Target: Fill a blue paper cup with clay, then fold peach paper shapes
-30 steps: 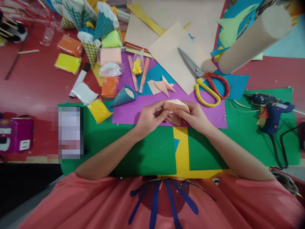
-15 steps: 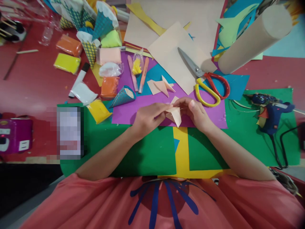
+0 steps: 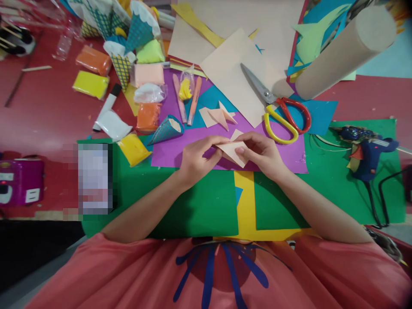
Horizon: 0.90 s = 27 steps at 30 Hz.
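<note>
Between my hands is a small folded piece of peach paper [image 3: 231, 151], held above a purple sheet [image 3: 169, 154]. My left hand [image 3: 198, 158] is closed on its left end, the fingertips along the top fold. My right hand [image 3: 262, 152] pinches the right part, with the thumb pressed on the near face. Just beyond lie peach paper scraps [image 3: 219, 116] with pointed ends. Scissors [image 3: 268, 98] with one yellow and one red handle rest open to the upper right, partly on a larger peach sheet [image 3: 231, 64].
Clay packets [image 3: 148, 116], a blue paper cone [image 3: 167, 129] and a marker [image 3: 107, 107] lie to the left. A phone-like device [image 3: 95, 178], blurred, sits on green sheets [image 3: 206, 206]. At right are a glue gun [image 3: 367, 156] with its cord and a large peach tube [image 3: 344, 51].
My right hand has turned inward, its thumb coming down onto the folded paper. The paper's flap now lies flatter and more spread toward the right. My left hand stays nearly in place.
</note>
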### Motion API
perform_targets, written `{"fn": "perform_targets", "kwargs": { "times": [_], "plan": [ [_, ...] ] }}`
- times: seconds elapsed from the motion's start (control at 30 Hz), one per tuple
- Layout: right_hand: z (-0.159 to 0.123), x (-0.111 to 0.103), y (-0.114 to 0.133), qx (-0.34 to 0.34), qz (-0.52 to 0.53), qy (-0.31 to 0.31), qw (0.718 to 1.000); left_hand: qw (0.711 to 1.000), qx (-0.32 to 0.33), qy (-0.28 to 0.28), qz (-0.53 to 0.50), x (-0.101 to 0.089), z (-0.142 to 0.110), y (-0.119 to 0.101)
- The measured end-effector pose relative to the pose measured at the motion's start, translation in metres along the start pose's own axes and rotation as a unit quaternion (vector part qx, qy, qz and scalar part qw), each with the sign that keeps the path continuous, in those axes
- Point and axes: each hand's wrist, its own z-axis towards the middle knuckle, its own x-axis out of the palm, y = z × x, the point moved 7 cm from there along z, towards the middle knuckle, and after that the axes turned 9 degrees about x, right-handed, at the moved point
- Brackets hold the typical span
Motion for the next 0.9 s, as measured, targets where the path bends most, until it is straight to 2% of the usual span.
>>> {"fn": "perform_targets", "kwargs": {
  "times": [0.2,0.33,0.47,0.67,0.9],
  "plan": [
    [-0.002,-0.004,0.004,-0.032,-0.023,-0.03,0.999,0.994,-0.025,-0.013,-0.11,0.001,-0.001,0.003],
    [-0.003,-0.006,0.003,-0.039,-0.035,-0.045,0.998,0.983,-0.039,0.02,-0.18,0.006,-0.002,0.005],
    [-0.004,-0.007,0.003,-0.049,-0.065,-0.054,0.995,0.991,-0.046,0.019,-0.126,0.005,0.002,0.002],
    [-0.007,-0.007,0.008,-0.087,-0.081,-0.062,0.991,0.996,-0.022,-0.003,-0.091,0.004,0.006,-0.002],
    [-0.01,-0.006,0.015,-0.153,-0.113,-0.08,0.979,0.998,0.047,-0.009,-0.043,0.003,0.006,-0.01]
  ]
}}
